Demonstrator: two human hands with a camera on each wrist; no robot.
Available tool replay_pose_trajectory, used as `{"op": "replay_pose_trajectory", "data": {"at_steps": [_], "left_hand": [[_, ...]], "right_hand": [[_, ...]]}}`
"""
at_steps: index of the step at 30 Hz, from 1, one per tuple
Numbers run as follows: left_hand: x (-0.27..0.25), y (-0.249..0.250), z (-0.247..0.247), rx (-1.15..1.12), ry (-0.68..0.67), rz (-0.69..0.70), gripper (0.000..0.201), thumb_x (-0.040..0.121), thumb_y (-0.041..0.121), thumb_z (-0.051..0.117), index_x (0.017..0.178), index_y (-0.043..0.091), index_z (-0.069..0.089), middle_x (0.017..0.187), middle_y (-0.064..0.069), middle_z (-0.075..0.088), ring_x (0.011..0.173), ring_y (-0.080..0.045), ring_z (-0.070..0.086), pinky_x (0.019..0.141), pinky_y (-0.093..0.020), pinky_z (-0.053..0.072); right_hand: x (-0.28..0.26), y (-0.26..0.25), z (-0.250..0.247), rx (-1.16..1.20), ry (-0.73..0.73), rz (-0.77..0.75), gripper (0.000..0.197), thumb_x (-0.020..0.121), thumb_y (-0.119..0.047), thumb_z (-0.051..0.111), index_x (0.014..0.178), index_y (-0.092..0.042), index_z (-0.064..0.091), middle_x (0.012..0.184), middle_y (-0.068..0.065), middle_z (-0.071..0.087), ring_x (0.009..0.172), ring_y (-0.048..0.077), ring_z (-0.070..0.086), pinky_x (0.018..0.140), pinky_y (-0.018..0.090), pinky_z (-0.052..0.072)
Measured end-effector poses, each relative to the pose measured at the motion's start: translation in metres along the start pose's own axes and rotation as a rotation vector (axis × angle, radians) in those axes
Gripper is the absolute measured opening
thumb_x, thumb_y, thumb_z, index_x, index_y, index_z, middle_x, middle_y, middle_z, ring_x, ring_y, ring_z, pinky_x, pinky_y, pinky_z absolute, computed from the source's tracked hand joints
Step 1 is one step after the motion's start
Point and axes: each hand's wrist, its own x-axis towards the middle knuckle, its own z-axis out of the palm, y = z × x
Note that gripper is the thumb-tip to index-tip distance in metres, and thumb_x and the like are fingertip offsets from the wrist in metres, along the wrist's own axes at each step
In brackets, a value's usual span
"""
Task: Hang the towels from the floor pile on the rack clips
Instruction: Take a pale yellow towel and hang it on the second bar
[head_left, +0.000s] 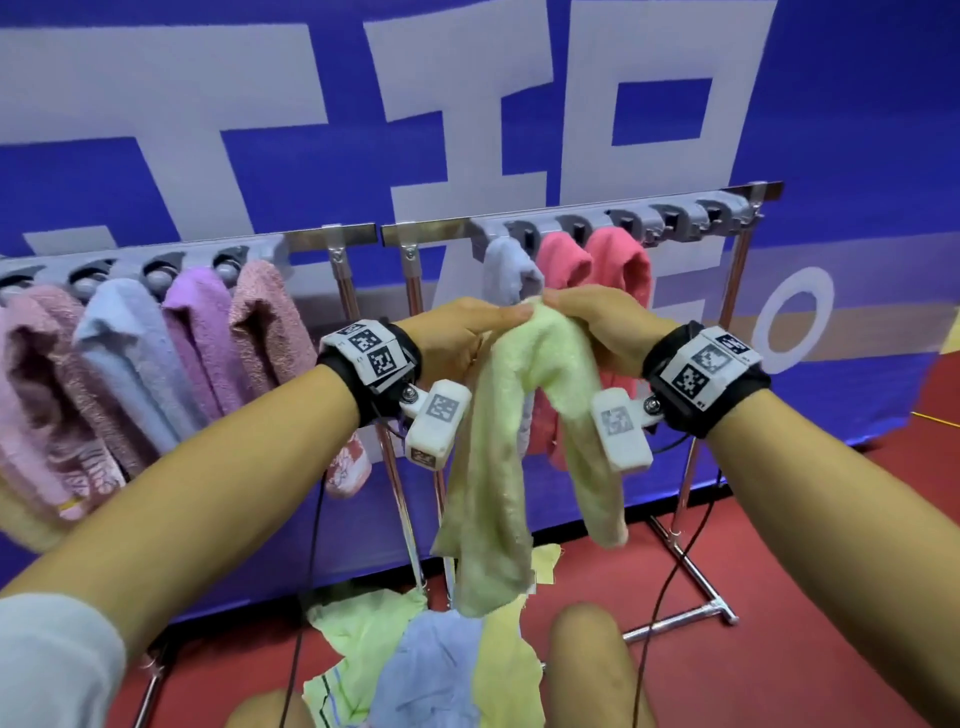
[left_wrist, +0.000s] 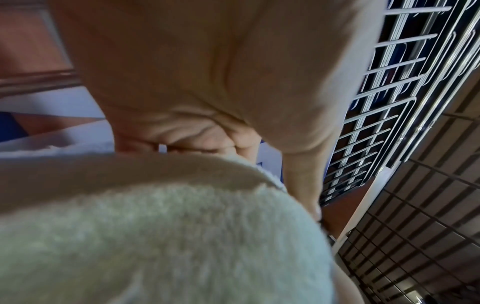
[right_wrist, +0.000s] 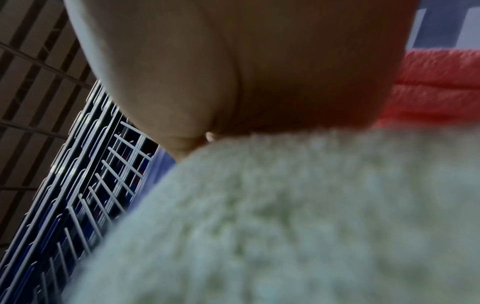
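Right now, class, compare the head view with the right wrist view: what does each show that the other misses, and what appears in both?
Only the head view shows the rack clips, the left hand, the lilac towel and the floor pile. Only the right wrist view shows a white wire grid and slatted ceiling. Both show the right hand, which grips the light green towel, and a coral-pink hung towel.

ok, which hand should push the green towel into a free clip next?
Probably right. Both hands pinch the fluffy light-green towel at its top, but the right hand sits nearer the free grey clips, right of the pink hung towels. The left hand is farther.
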Motion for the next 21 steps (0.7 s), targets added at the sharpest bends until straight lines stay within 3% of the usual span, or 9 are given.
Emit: {"op": "replay_pose_trajectory", "data": {"at_steps": [2,5,9,10,13,15,17,19,21], "left_hand": [[0.014,0.002,0.011,0.046,-0.048,0.017,0.032,0.098,0.026,0.056,0.107,-0.003,0.067,0.103,-0.021,0.068,0.095,-0.033,0.064,0.091,-0.044,0.052],[0.038,0.008,0.032,-0.015,-0.105,0.062,0.025,0.101,0.022,0.051,0.103,0.003,0.068,0.097,-0.012,0.072,0.091,-0.025,0.067,0.087,-0.038,0.053],[0.075,0.013,0.055,-0.108,-0.11,0.119,0.035,0.101,0.021,0.053,0.118,-0.007,0.063,0.107,-0.019,0.069,0.099,-0.029,0.065,0.092,-0.04,0.052],[0.083,0.014,0.061,-0.127,-0.092,0.132,0.032,0.1,0.021,0.053,0.113,-0.006,0.065,0.101,-0.018,0.069,0.095,-0.028,0.066,0.089,-0.039,0.053],[0.109,0.015,0.077,-0.125,-0.012,0.184,0.02,0.099,0.021,0.056,0.083,0.011,0.064,0.076,-0.008,0.062,0.071,-0.02,0.057,0.068,-0.031,0.049],[0.128,0.015,0.085,-0.101,0.065,0.206,0.02,0.098,0.021,0.059,0.079,0.015,0.057,0.07,-0.005,0.056,0.064,-0.016,0.052,0.062,-0.028,0.045],[0.144,0.017,0.093,-0.119,0.128,0.211,0.014,0.097,0.02,0.06,0.085,0.014,0.056,0.07,-0.003,0.059,0.062,-0.014,0.055,0.059,-0.025,0.047],[0.157,0.02,0.103,-0.135,0.171,0.221,0.012,0.097,0.02,0.06,0.088,0.015,0.055,0.065,0.001,0.058,0.056,-0.01,0.052,0.055,-0.023,0.044],[0.166,0.025,0.11,-0.055,0.21,0.252,0.014,0.098,0.018,0.058,0.085,0.016,0.053,0.054,0.008,0.053,0.044,-0.003,0.046,0.044,-0.016,0.038]], "right_hand": [[-0.002,0.0,-0.017,0.014,0.042,-0.006,0.026,0.101,-0.017,0.045,0.098,-0.003,0.068,0.086,0.008,0.074,0.08,0.018,0.07,0.076,0.031,0.055],[-0.005,-0.001,-0.038,-0.005,0.069,-0.022,0.022,0.09,-0.021,0.057,0.098,-0.005,0.071,0.088,0.009,0.075,0.082,0.019,0.07,0.079,0.033,0.054],[-0.005,-0.003,-0.069,0.0,0.11,0.025,0.028,0.092,-0.022,0.05,0.078,-0.011,0.072,0.053,0.001,0.06,0.052,0.014,0.057,0.058,0.027,0.042],[-0.003,-0.003,-0.078,-0.001,0.133,0.05,0.03,0.092,-0.022,0.049,0.075,-0.01,0.07,0.055,0.003,0.06,0.052,0.015,0.057,0.057,0.028,0.041],[-0.002,-0.006,-0.099,-0.024,0.102,0.099,0.026,0.088,-0.023,0.052,0.097,-0.004,0.068,0.085,0.012,0.07,0.077,0.022,0.067,0.069,0.029,0.053],[0.001,-0.007,-0.113,-0.077,0.096,0.144,0.031,0.083,-0.029,0.06,0.1,-0.005,0.069,0.092,0.014,0.071,0.084,0.025,0.067,0.079,0.035,0.053],[0.001,-0.01,-0.126,-0.064,0.096,0.133,0.032,0.086,-0.03,0.061,0.105,-0.005,0.068,0.095,0.014,0.071,0.087,0.026,0.067,0.085,0.04,0.051],[0.001,-0.014,-0.14,-0.009,0.097,0.117,0.034,0.087,-0.029,0.058,0.111,-0.005,0.065,0.097,0.014,0.07,0.087,0.025,0.068,0.081,0.036,0.054],[-0.001,-0.019,-0.152,0.019,0.137,0.134,0.026,0.094,-0.027,0.053,0.104,-0.006,0.065,0.087,0.011,0.072,0.076,0.021,0.07,0.066,0.029,0.057]]}}
